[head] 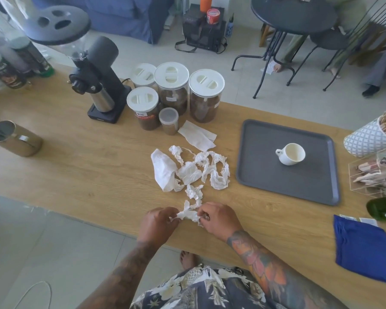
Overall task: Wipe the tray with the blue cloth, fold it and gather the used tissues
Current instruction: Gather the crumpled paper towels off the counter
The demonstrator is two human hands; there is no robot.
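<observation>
Near the table's front edge, my left hand (159, 224) and my right hand (218, 219) both pinch one crumpled white tissue (188, 214) between them. Beyond the hands, several more crumpled tissues (194, 170) lie in a loose pile mid-table, with a flatter tissue (198, 136) behind them. To the right of the pile, the grey tray (265, 175) sits with a white cup (291, 153) on it. The blue cloth (363, 248) lies folded flat at the front right of the table, apart from both hands.
Lidded jars (176, 90) and a black grinder (98, 81) stand behind the tissues. A tan canister (13, 138) lies at the left. At the right edge are a patterned holder (370, 134), a clear sachet box (374, 172) and a green bottle (383, 208).
</observation>
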